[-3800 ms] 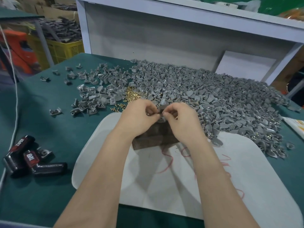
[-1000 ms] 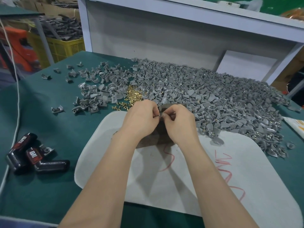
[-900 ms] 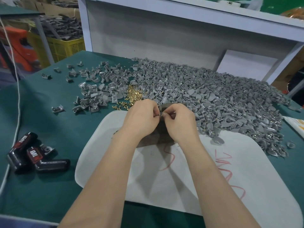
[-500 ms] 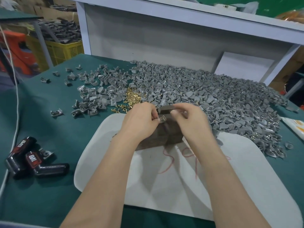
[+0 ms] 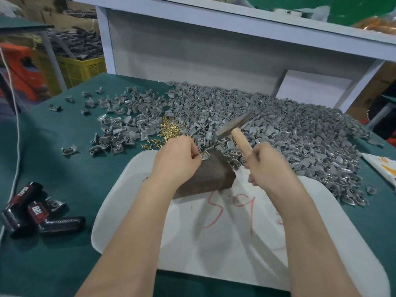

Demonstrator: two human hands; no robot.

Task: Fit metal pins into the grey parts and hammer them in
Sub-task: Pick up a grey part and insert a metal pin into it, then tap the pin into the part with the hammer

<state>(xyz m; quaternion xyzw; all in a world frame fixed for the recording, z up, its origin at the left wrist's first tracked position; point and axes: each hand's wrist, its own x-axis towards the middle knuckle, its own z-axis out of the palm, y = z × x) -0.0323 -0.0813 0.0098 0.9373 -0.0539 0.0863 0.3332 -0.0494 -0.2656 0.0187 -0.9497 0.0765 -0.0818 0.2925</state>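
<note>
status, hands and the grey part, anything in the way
Left hand pinches grey part on the block. Right hand grips hammer, raised over it. Path clear, left fingers close to the part.

On the green surface (image 5: 64, 168), black items with red TAPER labels (image 5: 36, 213) lie near the left edge, beside a white cord (image 5: 18, 136). A yellow crate (image 5: 81, 69) stands behind the surface. A white packet with orange print (image 5: 381, 166) lies at the right edge.

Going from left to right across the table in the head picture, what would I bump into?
Black-and-red tools → left hand pinching a grey part → hammer → right hand gripping its handle → white-and-orange packet.
</note>
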